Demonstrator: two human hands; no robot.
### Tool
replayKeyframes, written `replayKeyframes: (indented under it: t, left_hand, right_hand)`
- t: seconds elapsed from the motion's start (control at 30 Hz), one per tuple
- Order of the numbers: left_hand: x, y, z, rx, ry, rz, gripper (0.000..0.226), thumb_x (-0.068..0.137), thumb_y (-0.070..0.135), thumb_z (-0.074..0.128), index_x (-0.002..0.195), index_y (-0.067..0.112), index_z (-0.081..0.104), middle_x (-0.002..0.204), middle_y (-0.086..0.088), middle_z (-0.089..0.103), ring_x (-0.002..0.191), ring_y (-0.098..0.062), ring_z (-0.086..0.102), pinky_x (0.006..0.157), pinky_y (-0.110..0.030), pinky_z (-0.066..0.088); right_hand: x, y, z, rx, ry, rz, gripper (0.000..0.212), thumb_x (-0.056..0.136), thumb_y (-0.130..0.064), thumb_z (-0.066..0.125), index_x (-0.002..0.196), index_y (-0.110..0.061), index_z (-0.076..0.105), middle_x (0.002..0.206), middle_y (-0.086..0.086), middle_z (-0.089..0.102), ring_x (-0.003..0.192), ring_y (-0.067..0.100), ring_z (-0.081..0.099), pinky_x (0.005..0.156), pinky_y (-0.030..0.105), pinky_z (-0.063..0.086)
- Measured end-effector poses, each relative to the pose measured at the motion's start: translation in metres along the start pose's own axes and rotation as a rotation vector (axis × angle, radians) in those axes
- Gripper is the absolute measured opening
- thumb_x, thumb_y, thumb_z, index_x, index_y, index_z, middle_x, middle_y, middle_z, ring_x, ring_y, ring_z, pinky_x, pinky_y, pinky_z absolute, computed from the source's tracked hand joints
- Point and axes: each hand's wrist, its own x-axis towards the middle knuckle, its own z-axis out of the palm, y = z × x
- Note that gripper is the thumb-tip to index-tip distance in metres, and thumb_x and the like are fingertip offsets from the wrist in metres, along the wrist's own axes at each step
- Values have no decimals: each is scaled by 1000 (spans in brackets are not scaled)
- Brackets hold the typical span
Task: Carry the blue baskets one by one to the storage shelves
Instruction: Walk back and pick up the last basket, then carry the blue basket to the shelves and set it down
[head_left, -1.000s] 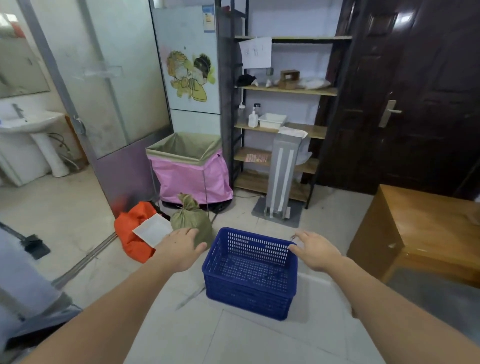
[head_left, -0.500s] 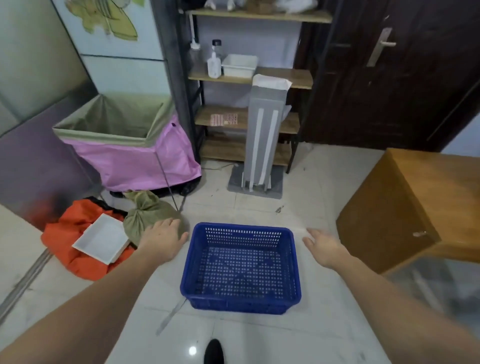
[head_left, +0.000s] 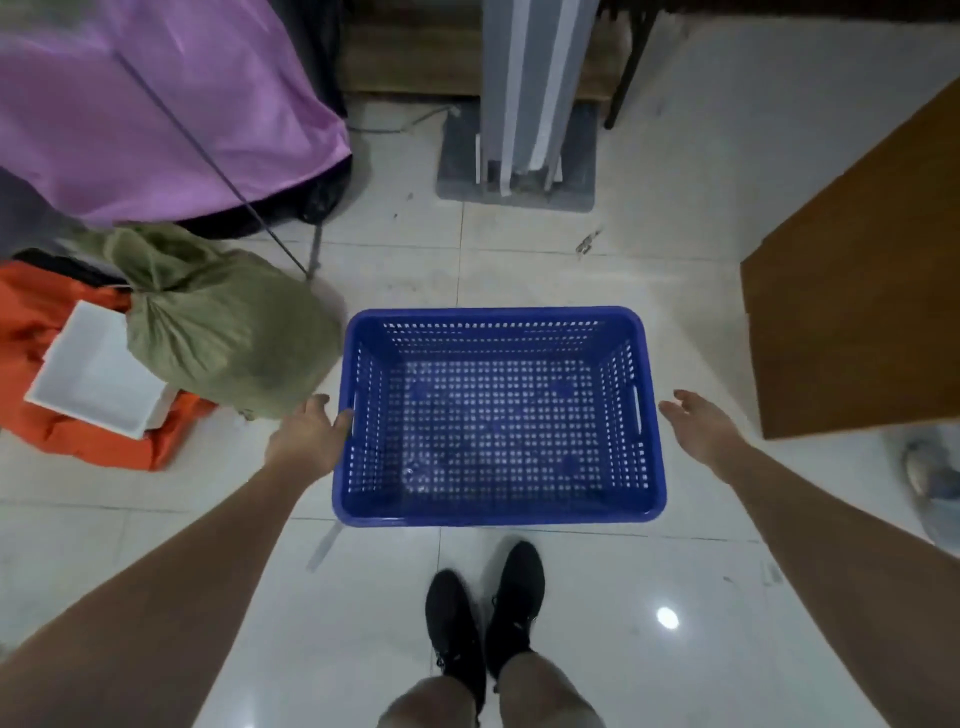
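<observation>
Reaching: both hands stretch down toward one blue plastic basket with holes (head_left: 498, 415) on the floor.
Left hand: the left hand (head_left: 306, 441) touches the left side of the basket by the handle slot, with the thumb at the rim. It is part curled, and I cannot tell if it has hold yet.
Right hand: the right hand (head_left: 698, 428) is wide, holding nothing, just beside the right wall, not touching.
Basket: it sits flat on the white tiled floor (head_left: 597, 623), right in front of two black shoes (head_left: 485, 618). Nothing is inside it.
How to do it well: I think each hand should slip its fingers into a side slot, one on each side, then lift straight up so the basket stays level.
Watch out: the tied green cloth sack (head_left: 218, 327) leans close to the left hand, so that hand has little room.
Count: one blue basket, one green sack, one white square tray (head_left: 96, 374) on an orange cloth (head_left: 31, 322), one brown wooden cabinet (head_left: 857, 312), one pink bin bag (head_left: 156, 104).
Shelves: only the bottom wooden board (head_left: 405, 57) shows, up ahead.
</observation>
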Motion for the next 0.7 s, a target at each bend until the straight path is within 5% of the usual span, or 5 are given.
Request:
replayKeyframes:
  t: [0.1, 0.27, 0.43, 0.53, 0.7]
  left_hand:
    - [53, -13, 57, -116, 5, -102, 65, 103, 49, 43, 151, 4, 43, 153, -20, 49, 134, -44, 52, 109, -55, 42]
    - [131, -25, 136, -408, 31, -276, 55, 102, 44, 50, 133, -1, 53, 121, -24, 64, 95, -41, 61, 83, -47, 50]
    - [204, -50, 171, -748, 78, -426, 74, 94, 56, 63, 127, -10, 61, 114, -20, 70, 99, -41, 68, 91, -53, 55]
    - [212, -59, 163, -852, -4, -443, 75, 92, 59, 66, 123, -9, 66, 102, -15, 70, 94, -33, 68, 96, -60, 56]
    - [144, -24, 62, -828, -4, -370, 74, 93, 62, 63, 120, -7, 68, 112, -27, 72, 95, -39, 69, 89, -52, 57]
  right_hand:
    - [62, 24, 38, 67, -26, 75, 62, 103, -40, 49, 159, -18, 33, 159, 14, 43, 136, 36, 49, 111, 44, 40]
    - [152, 53, 89, 192, 43, 131, 71, 102, -37, 50, 162, -14, 19, 152, 19, 48, 126, 42, 55, 99, 47, 49]
    - [211, 61, 114, 412, 84, 183, 43, 103, -31, 54, 137, -4, 49, 101, 14, 65, 80, 31, 63, 80, 43, 52]
    - [208, 57, 103, 492, 60, 209, 22, 103, -22, 57, 111, -2, 55, 78, 10, 56, 61, 25, 49, 66, 40, 45]
    - [131, 35, 34, 513, 57, 200, 19, 103, -19, 55, 90, -6, 51, 73, 9, 52, 57, 23, 45, 57, 35, 40]
